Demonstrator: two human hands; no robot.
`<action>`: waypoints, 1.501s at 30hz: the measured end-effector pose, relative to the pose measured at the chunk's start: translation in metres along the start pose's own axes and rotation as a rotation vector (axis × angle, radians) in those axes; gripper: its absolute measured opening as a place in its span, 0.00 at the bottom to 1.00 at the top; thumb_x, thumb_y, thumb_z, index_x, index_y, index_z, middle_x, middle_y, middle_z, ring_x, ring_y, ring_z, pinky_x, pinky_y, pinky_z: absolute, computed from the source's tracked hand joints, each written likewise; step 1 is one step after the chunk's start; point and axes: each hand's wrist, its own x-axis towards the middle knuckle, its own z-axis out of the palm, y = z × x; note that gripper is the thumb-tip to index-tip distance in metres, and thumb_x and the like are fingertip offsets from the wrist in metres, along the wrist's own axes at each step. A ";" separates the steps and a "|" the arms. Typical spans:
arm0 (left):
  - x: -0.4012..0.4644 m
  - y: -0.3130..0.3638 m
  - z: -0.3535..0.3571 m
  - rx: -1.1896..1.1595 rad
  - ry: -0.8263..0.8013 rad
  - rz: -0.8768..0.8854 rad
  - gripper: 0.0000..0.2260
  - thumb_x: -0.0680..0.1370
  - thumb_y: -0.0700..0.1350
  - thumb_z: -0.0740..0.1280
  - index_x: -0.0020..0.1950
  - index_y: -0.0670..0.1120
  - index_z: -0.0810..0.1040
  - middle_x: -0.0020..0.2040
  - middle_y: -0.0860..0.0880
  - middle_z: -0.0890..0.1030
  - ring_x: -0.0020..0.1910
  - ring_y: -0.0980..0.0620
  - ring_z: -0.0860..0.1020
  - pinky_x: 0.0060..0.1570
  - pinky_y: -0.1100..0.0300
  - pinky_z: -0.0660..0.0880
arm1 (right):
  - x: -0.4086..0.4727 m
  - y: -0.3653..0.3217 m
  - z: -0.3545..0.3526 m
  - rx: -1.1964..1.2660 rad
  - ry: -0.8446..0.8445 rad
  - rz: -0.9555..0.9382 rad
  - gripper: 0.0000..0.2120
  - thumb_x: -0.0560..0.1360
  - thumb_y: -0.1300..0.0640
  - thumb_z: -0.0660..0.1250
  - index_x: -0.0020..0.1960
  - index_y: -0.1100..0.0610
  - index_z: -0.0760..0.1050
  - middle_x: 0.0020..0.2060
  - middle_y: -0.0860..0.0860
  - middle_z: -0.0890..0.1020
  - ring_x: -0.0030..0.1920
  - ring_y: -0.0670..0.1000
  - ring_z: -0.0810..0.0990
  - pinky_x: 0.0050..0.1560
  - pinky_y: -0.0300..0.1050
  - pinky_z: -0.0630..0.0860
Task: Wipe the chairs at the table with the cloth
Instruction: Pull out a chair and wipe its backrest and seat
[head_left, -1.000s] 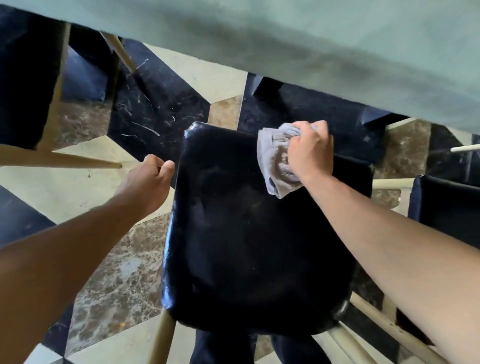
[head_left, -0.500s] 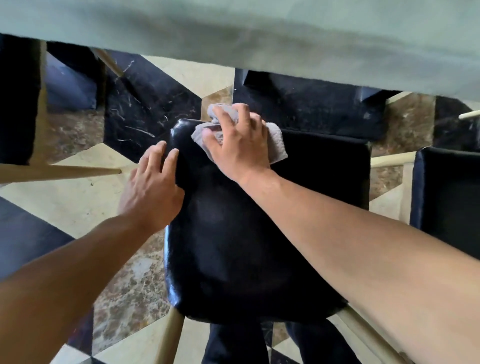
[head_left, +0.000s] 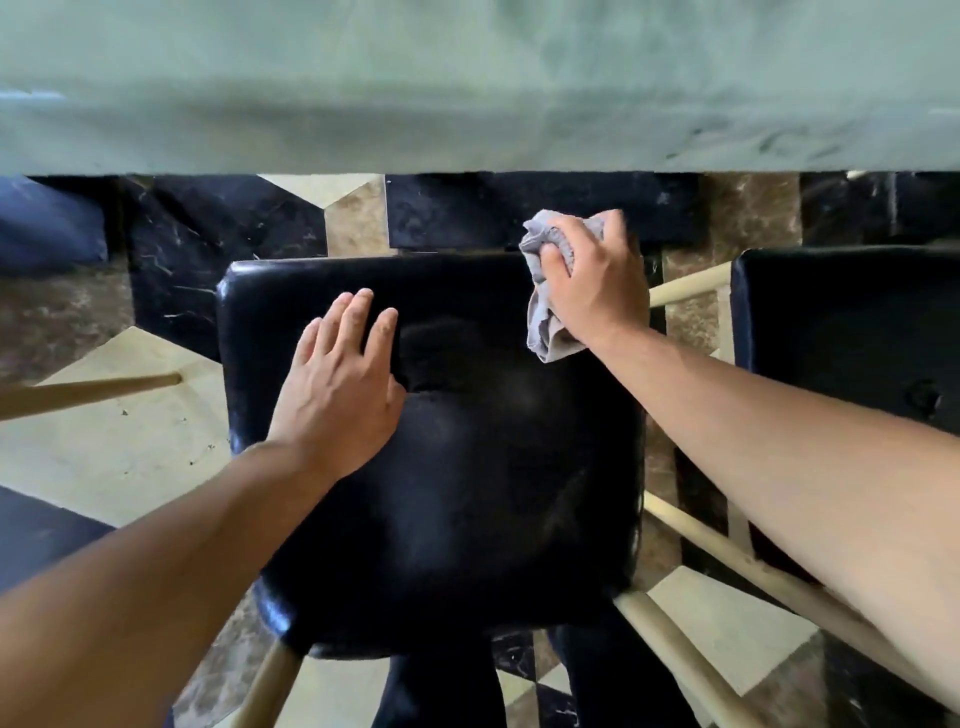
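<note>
I'm in a dining room, by the look of it: a pale green table (head_left: 467, 78), black padded chairs (head_left: 441, 467) on cream wooden frames, and a patterned marble floor (head_left: 119, 457).

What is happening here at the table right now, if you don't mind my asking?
A person is wiping a black cushioned chair seat that sits just short of the pale green table. The right hand grips a bunched grey cloth at the seat's far right corner, while the left hand rests flat on the seat. A second black seat stands to the right.
</note>
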 end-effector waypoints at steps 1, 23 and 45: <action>0.007 0.016 0.001 0.002 -0.006 0.016 0.29 0.76 0.44 0.66 0.76 0.39 0.65 0.77 0.37 0.61 0.77 0.39 0.57 0.74 0.41 0.59 | -0.004 0.021 -0.007 0.026 0.033 0.027 0.17 0.78 0.49 0.63 0.65 0.48 0.78 0.58 0.56 0.74 0.57 0.59 0.76 0.59 0.55 0.76; -0.041 0.163 0.033 0.114 -0.265 0.149 0.29 0.79 0.48 0.59 0.79 0.42 0.59 0.80 0.42 0.56 0.79 0.42 0.53 0.75 0.45 0.55 | -0.194 0.102 -0.046 0.348 -0.577 0.468 0.35 0.80 0.43 0.65 0.79 0.56 0.55 0.72 0.60 0.67 0.68 0.59 0.73 0.67 0.48 0.71; -0.063 0.205 0.043 0.107 -0.246 0.073 0.29 0.76 0.45 0.64 0.76 0.40 0.63 0.77 0.37 0.60 0.77 0.38 0.57 0.74 0.44 0.58 | -0.220 0.120 -0.051 0.051 -1.252 0.409 0.54 0.74 0.35 0.69 0.78 0.68 0.44 0.71 0.62 0.71 0.69 0.61 0.73 0.68 0.51 0.71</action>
